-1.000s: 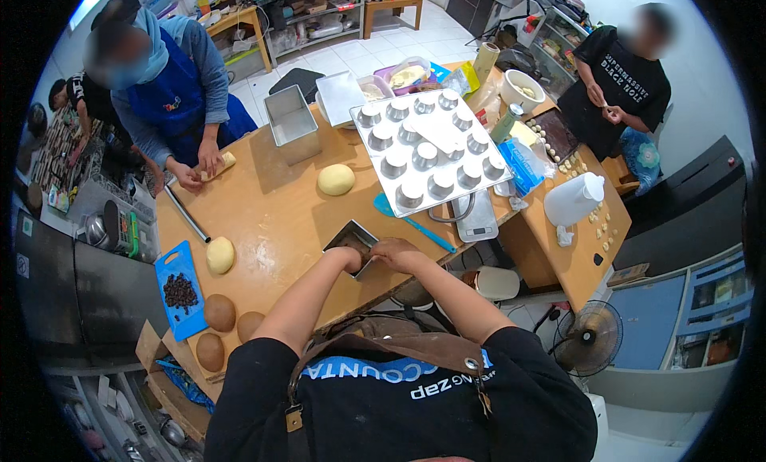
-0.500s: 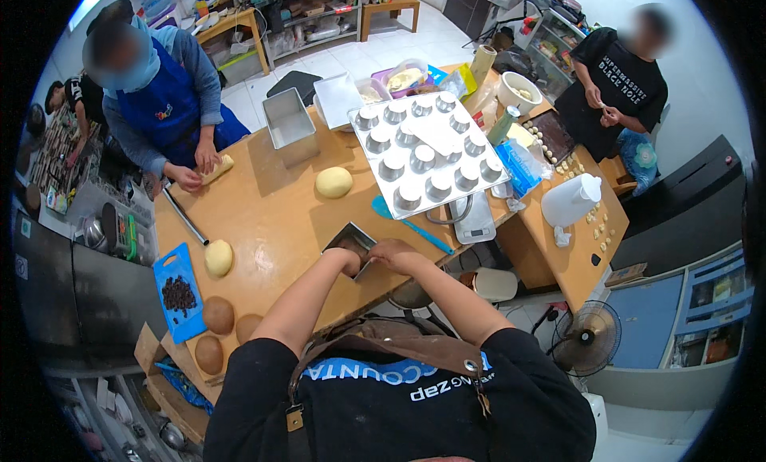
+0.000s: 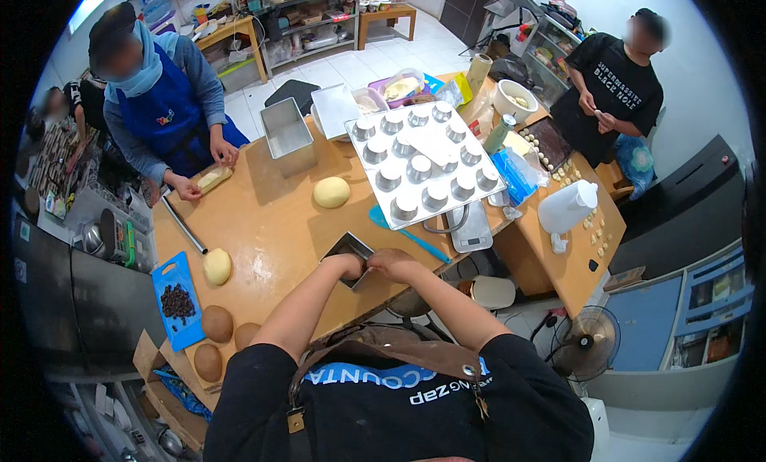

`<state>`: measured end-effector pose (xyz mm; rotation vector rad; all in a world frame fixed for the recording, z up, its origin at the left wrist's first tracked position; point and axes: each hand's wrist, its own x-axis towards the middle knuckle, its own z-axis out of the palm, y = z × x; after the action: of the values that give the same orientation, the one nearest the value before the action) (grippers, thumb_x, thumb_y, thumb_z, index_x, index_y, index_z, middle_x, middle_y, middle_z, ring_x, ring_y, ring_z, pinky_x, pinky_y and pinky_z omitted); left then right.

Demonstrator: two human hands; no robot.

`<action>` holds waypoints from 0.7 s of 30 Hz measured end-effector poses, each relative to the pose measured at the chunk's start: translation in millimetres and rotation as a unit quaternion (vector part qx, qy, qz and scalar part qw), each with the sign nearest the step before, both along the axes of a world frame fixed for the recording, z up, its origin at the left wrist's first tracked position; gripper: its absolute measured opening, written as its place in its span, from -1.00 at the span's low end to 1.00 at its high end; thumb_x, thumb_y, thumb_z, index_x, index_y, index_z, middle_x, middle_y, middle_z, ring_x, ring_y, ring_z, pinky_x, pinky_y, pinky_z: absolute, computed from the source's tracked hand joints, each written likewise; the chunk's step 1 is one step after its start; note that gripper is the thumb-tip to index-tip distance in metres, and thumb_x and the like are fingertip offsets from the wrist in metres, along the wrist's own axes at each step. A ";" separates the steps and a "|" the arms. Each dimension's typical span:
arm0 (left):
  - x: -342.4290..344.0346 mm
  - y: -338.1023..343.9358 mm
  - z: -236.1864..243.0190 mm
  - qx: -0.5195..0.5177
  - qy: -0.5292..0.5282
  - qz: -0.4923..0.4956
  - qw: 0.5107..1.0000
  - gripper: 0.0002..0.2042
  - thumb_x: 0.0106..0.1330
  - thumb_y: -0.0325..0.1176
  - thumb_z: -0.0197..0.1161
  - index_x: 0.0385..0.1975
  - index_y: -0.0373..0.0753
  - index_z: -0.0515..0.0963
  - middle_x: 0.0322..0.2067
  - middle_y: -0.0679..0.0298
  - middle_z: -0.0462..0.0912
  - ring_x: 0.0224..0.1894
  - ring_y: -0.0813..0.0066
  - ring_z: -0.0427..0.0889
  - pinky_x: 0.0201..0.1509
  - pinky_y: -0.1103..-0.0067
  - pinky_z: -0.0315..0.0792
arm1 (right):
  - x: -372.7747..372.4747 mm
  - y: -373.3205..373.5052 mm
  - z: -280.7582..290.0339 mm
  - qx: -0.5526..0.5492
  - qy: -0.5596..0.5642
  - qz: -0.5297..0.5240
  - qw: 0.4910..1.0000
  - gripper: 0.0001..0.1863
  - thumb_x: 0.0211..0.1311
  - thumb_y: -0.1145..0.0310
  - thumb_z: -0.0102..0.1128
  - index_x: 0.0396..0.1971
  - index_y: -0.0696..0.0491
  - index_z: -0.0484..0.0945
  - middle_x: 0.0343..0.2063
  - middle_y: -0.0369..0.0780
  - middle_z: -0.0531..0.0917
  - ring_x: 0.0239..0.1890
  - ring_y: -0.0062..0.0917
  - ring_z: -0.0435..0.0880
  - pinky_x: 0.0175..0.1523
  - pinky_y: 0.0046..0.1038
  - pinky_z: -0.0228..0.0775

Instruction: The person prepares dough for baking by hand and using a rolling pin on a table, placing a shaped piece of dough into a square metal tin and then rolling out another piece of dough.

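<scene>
A metal loaf tin point(image 3: 348, 242) stands tilted to my view at the table's near edge. My left hand point(image 3: 345, 266) reaches down into it, and the fingers are hidden behind the back of the hand and the tin wall. My right hand point(image 3: 390, 262) is closed at the tin's right rim, its fingertips at the edge. What lies in the tin is mostly covered by my hands. Beyond the tin sits a round of yellow dough point(image 3: 331, 192). A turquoise spatula point(image 3: 408, 235) lies to the right of it.
A muffin tray point(image 3: 371, 175) rests right of centre, over a kitchen scale point(image 3: 472, 232). Left are dough point(image 3: 217, 266), brown dough balls point(image 3: 216, 323) and a blue board point(image 3: 185, 330) with dark bits. One co-worker handles dough point(image 3: 214, 180) at far left; another stands far right.
My left hand has shifted slightly right and deeper into the loaf tin. My right hand has moved a little lower at its rim. The far-left co-worker's hands have moved apart along the dough.
</scene>
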<state>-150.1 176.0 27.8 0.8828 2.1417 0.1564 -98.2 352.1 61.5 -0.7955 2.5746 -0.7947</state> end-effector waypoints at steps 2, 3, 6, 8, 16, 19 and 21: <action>-1.1 -13.1 -9.4 0.014 0.002 -0.017 1.000 -0.64 0.16 -0.33 0.03 -0.06 -0.30 0.54 -0.03 -0.02 0.55 0.02 0.12 0.54 0.06 0.35 0.42 | -2.2 -5.5 4.0 0.012 0.015 0.028 0.999 -0.82 0.15 0.33 0.13 -0.25 0.03 0.54 -0.23 -0.18 0.59 -0.08 -0.24 0.54 -0.02 -0.27 0.37; 6.4 0.3 23.3 0.034 0.068 0.017 0.997 -0.64 0.17 -0.34 0.03 -0.05 -0.30 0.52 -0.03 -0.03 0.53 0.00 0.10 0.54 0.06 0.34 0.43 | -0.2 10.3 0.7 0.015 0.008 0.012 1.000 -0.82 0.15 0.33 0.13 -0.25 0.03 0.54 -0.23 -0.18 0.59 -0.08 -0.24 0.54 -0.02 -0.27 0.37; 26.5 -9.5 37.7 0.031 0.135 0.085 0.987 -0.69 0.19 -0.36 0.03 -0.10 -0.31 0.51 -0.02 -0.03 0.48 -0.01 0.08 0.53 0.04 0.33 0.45 | 2.6 9.8 10.3 -0.043 0.173 0.088 0.980 -0.77 0.12 0.34 0.16 -0.20 0.04 0.55 -0.17 -0.18 0.60 -0.03 -0.25 0.52 0.04 -0.29 0.36; 31.6 -13.7 32.3 0.022 0.146 0.076 0.986 -0.70 0.16 -0.41 0.05 -0.12 -0.33 0.51 0.01 0.01 0.47 0.03 0.10 0.50 0.07 0.33 0.43 | 10.3 4.7 28.6 -0.084 0.192 -0.017 0.978 -0.74 0.09 0.37 0.18 -0.19 0.07 0.57 -0.16 -0.16 0.61 -0.02 -0.23 0.53 0.07 -0.30 0.36; 43.6 -88.5 114.5 0.293 0.238 0.300 0.876 -0.73 0.16 -0.39 0.21 -0.12 -0.23 0.50 -0.07 0.08 0.51 -0.02 0.08 0.47 0.07 0.35 0.38 | 12.3 -8.1 44.3 -0.068 0.149 -0.087 0.983 -0.79 0.09 0.42 0.08 -0.25 0.08 0.57 -0.26 -0.14 0.60 -0.16 -0.21 0.57 -0.07 -0.26 0.43; 57.3 -118.3 123.4 0.373 0.280 0.378 0.800 -0.74 0.16 -0.42 0.22 -0.14 -0.24 0.48 -0.10 0.10 0.51 -0.01 0.10 0.47 0.09 0.37 0.37 | -8.4 -50.4 33.1 -0.030 0.084 -0.015 0.996 -0.80 0.10 0.44 0.04 -0.27 0.07 0.57 -0.28 -0.14 0.58 -0.16 -0.21 0.57 -0.08 -0.27 0.43; 71.5 -142.9 111.9 0.374 0.289 0.403 0.783 -0.74 0.15 -0.42 0.23 -0.15 -0.24 0.48 -0.10 0.11 0.51 -0.01 0.12 0.47 0.09 0.37 0.37 | -15.7 -71.8 26.4 0.074 0.041 0.054 0.995 -0.76 0.08 0.50 0.03 -0.23 0.04 0.57 -0.20 -0.14 0.54 -0.10 -0.23 0.55 -0.03 -0.28 0.42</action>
<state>-78.6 33.1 139.7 0.3286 2.9833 1.4133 -113.9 280.2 87.9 -0.9295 2.5994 -0.5430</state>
